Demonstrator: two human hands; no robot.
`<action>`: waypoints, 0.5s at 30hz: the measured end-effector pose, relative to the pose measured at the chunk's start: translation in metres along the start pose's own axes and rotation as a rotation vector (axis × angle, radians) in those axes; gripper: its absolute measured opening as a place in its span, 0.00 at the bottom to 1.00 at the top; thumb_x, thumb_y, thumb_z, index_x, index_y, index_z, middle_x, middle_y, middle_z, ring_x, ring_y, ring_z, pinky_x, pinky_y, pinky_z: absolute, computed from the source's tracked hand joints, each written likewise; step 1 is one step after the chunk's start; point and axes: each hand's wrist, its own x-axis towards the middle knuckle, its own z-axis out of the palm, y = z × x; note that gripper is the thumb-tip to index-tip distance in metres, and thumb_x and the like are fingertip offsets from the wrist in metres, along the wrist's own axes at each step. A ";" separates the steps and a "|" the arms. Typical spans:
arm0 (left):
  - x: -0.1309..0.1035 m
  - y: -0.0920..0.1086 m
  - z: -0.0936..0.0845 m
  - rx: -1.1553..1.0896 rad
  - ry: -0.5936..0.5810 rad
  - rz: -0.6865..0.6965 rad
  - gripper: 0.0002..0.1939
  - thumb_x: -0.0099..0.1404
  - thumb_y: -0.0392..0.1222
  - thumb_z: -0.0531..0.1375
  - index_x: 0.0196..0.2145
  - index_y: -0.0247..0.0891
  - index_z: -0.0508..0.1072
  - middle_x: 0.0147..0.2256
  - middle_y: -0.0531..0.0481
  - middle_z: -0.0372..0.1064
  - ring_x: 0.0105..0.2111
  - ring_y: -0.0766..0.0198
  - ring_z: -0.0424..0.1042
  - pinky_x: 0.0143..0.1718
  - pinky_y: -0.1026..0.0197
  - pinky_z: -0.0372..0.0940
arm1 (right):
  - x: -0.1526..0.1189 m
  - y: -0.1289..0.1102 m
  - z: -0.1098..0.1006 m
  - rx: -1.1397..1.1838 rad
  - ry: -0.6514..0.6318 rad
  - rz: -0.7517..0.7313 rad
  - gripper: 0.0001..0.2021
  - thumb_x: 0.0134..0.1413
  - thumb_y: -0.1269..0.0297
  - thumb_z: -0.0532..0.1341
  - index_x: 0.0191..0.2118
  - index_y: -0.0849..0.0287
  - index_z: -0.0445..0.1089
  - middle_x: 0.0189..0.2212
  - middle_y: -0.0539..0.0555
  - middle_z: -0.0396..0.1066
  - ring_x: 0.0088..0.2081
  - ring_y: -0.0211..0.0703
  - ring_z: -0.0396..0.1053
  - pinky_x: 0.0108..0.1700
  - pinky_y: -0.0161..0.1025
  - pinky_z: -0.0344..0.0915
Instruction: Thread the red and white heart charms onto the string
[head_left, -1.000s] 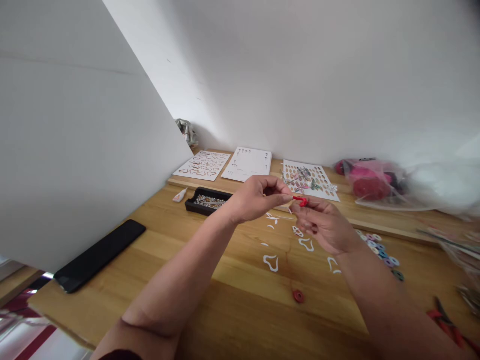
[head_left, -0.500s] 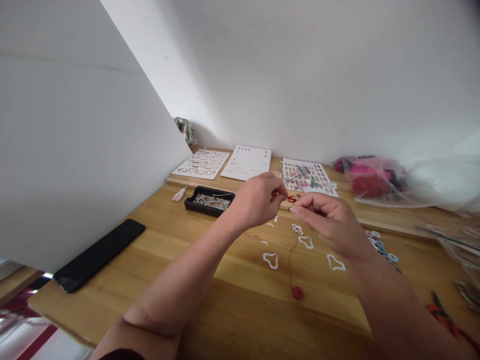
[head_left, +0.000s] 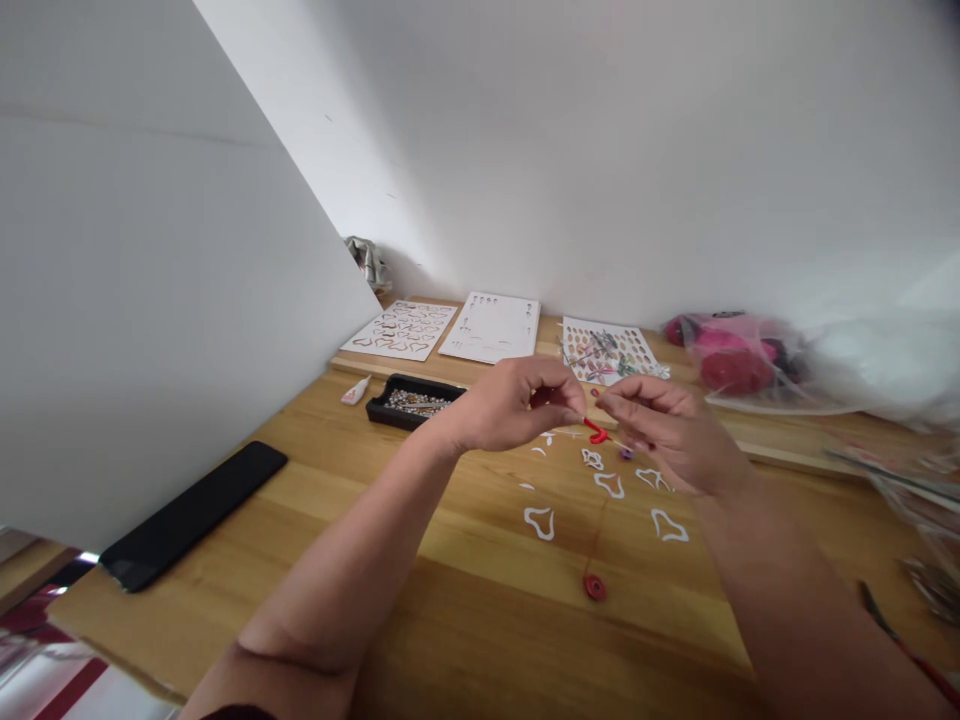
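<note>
Left hand has thumb and index pinched on one end of the red looped piece, so the loop sticks out past the fingertips, just over the table. Probably an end grip to leave the loop exposed. Right hand is close beside it, thumb and index narrow, near a small purplish bit; can't tell if they grip it. Hands look raised, likely for finger room. Red coil lies nearer the body with a thin line trailing toward the hands; far end not traceable. White cutouts are spread flat, apart, probably to keep each reachable. Black tray presumably corrals the loose beads.

Materials: red piece looks soft and cord-like, coil is round, cutouts thin with wavy open outlines, tray dark and boxy, beads small and shiny, table smooth grained wood
</note>
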 end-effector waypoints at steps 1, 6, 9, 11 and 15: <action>0.000 -0.001 0.000 -0.078 0.019 -0.020 0.03 0.64 0.37 0.61 0.32 0.36 0.74 0.29 0.51 0.70 0.29 0.68 0.66 0.32 0.64 0.61 | 0.001 0.002 0.001 0.061 -0.005 0.022 0.11 0.44 0.55 0.72 0.28 0.55 0.75 0.21 0.46 0.62 0.19 0.31 0.51 0.20 0.34 0.46; 0.004 -0.005 0.004 -0.308 0.185 -0.155 0.07 0.63 0.41 0.63 0.32 0.34 0.72 0.28 0.52 0.66 0.27 0.71 0.62 0.30 0.65 0.57 | 0.003 0.011 0.013 0.202 -0.017 0.103 0.12 0.38 0.57 0.75 0.27 0.55 0.74 0.21 0.45 0.63 0.19 0.29 0.50 0.20 0.32 0.46; 0.007 -0.008 0.008 -0.305 0.311 -0.189 0.07 0.61 0.40 0.64 0.32 0.33 0.73 0.27 0.53 0.66 0.26 0.71 0.60 0.30 0.65 0.56 | 0.002 0.013 0.018 0.188 -0.051 0.117 0.12 0.41 0.56 0.73 0.26 0.56 0.73 0.19 0.44 0.59 0.18 0.29 0.50 0.20 0.32 0.45; 0.008 -0.009 0.010 -0.300 0.367 -0.190 0.06 0.61 0.39 0.64 0.32 0.33 0.73 0.28 0.52 0.67 0.27 0.71 0.61 0.31 0.65 0.57 | 0.002 0.012 0.019 0.183 -0.069 0.118 0.12 0.43 0.57 0.73 0.26 0.56 0.72 0.17 0.43 0.57 0.18 0.29 0.50 0.21 0.32 0.44; 0.008 -0.010 0.011 -0.315 0.400 -0.192 0.06 0.60 0.40 0.65 0.33 0.34 0.74 0.30 0.51 0.69 0.28 0.70 0.63 0.32 0.64 0.59 | 0.001 0.012 0.019 0.195 -0.074 0.123 0.12 0.44 0.58 0.72 0.26 0.57 0.71 0.15 0.43 0.55 0.18 0.29 0.49 0.21 0.32 0.44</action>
